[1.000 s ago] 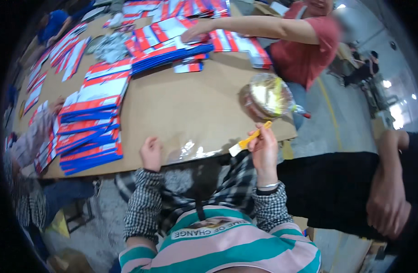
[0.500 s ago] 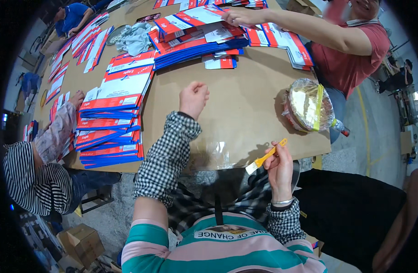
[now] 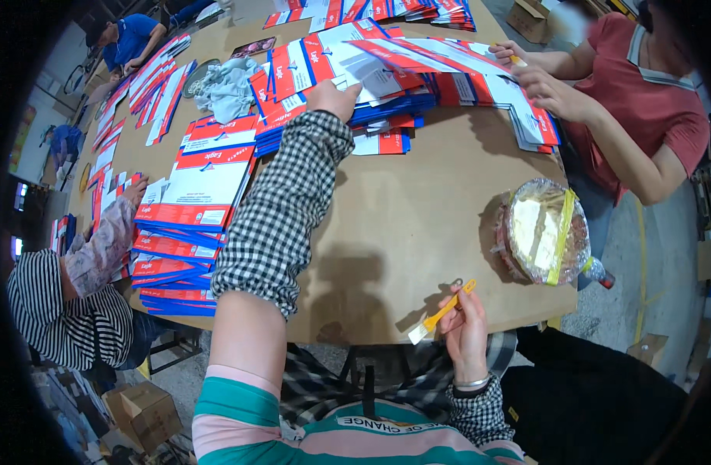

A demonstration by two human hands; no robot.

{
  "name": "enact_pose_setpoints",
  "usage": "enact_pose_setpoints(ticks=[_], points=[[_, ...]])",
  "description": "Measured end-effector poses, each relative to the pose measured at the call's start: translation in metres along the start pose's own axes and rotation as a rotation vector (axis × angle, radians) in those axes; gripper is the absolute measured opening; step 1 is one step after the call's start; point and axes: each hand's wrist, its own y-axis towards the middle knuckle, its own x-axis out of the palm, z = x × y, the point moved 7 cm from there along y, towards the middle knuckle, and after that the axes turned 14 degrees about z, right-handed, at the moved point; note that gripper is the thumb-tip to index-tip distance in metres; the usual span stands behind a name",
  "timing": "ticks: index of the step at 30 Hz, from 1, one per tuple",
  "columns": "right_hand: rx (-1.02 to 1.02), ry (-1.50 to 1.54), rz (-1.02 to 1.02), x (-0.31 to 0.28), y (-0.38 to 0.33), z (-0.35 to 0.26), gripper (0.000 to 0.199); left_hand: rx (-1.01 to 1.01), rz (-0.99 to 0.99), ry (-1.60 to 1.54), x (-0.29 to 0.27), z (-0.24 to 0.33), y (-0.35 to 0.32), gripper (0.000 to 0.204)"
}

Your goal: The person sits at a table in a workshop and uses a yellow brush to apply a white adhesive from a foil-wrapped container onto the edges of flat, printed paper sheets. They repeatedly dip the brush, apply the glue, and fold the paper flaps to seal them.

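Note:
My left hand (image 3: pixel 332 101) reaches out over the near edge of a pile of flat red, white and blue printed cartons (image 3: pixel 293 74). Its fingers point away over the cartons, and their tips are hidden, so I cannot see whether they grip one. Low by the table's front edge, my right hand (image 3: pixel 465 333) is closed round a small brush (image 3: pixel 444 311) with a yellow handle and pale bristles. The bristles point to the left and down. To the right of the brush stands a round tub (image 3: pixel 541 232) wrapped in clear plastic, with a yellow strip across its top.
A tall stack of folded cartons (image 3: pixel 189 209) stands on the left of the brown-covered table (image 3: pixel 417 209). A grey cloth (image 3: pixel 225 87) lies behind it. Across the table a person in a red shirt (image 3: pixel 642 101) handles a carton; a striped-shirted person (image 3: pixel 69 310) sits at left.
My left hand has moved forward from the bare tabletop to the carton pile. My right hand still holds the brush. The person opposite has drawn a carton to the right, now with both hands.

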Motion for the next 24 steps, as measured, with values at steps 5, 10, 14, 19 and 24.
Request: enact_pose_setpoints(ticks=[5, 10, 14, 19, 24], points=[[0.045, 0.001, -0.008, 0.000, 0.010, 0.002, 0.020, -0.095, -0.141, 0.124, 0.025, 0.026, 0.007, 0.085], [0.052, 0.013, -0.014, -0.002, 0.017, 0.006, 0.021, -0.230, -0.124, 0.098, 0.056, 0.033, 0.007, 0.071], [0.085, 0.067, 0.020, -0.008, 0.015, 0.006, 0.021, -0.133, -0.419, 0.086, 0.064, 0.058, 0.014, 0.062], [0.061, 0.039, -0.007, -0.011, 0.008, 0.005, 0.021, -0.248, -0.377, -0.604, 0.077, 0.030, 0.048, 0.035], [-0.005, 0.028, -0.009, -0.014, -0.006, -0.005, 0.021, -0.457, -0.285, -1.289, 0.009, 0.065, 0.001, 0.032]])
